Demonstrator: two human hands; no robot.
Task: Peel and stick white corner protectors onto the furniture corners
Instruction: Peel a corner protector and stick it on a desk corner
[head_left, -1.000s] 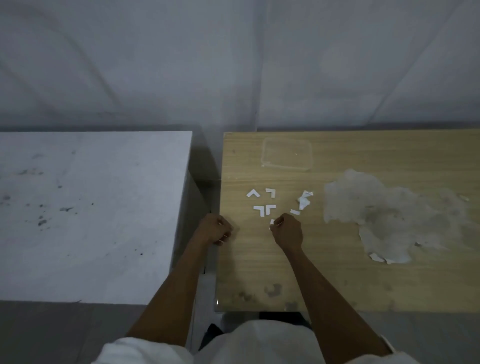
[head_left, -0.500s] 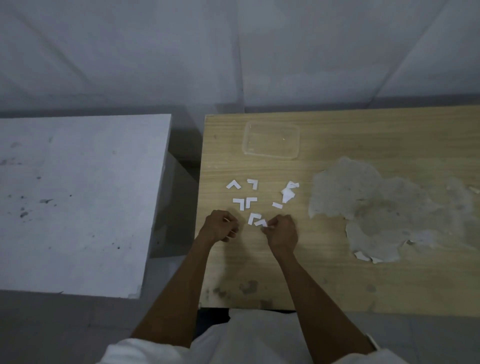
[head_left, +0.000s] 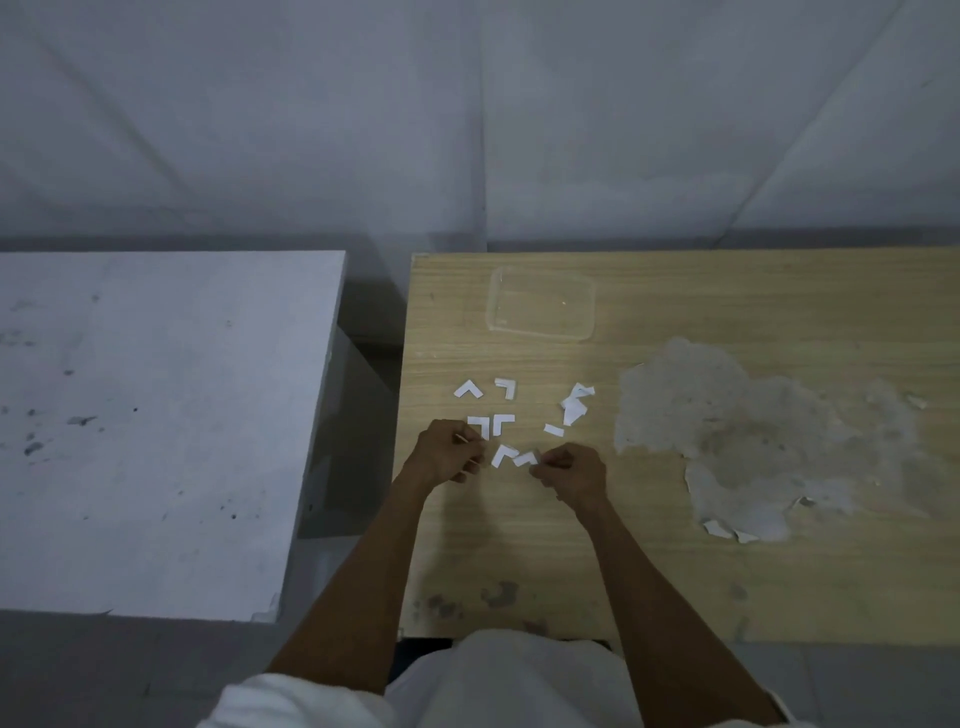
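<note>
Several white L-shaped corner protectors (head_left: 468, 389) lie loose on the left part of the wooden table (head_left: 675, 582). My right hand (head_left: 574, 474) rests on the table with thumb and fingertips pinched on the end of one protector (head_left: 524, 458). Another protector (head_left: 500, 454) lies right beside it. My left hand (head_left: 448, 451) is curled shut just left of these pieces, next to a pair of protectors (head_left: 491, 423). I see nothing clearly held in it.
Torn white backing scraps (head_left: 574, 406) lie right of the protectors. A clear plastic lid (head_left: 540, 304) sits at the table's far side. A large peeled patch (head_left: 737, 441) marks the wood. A white table (head_left: 156, 415) stands to the left across a gap.
My left hand has come in from the table's left edge to the protectors. My right hand stays pinched on its piece, which now lies in plain sight on the table.
</note>
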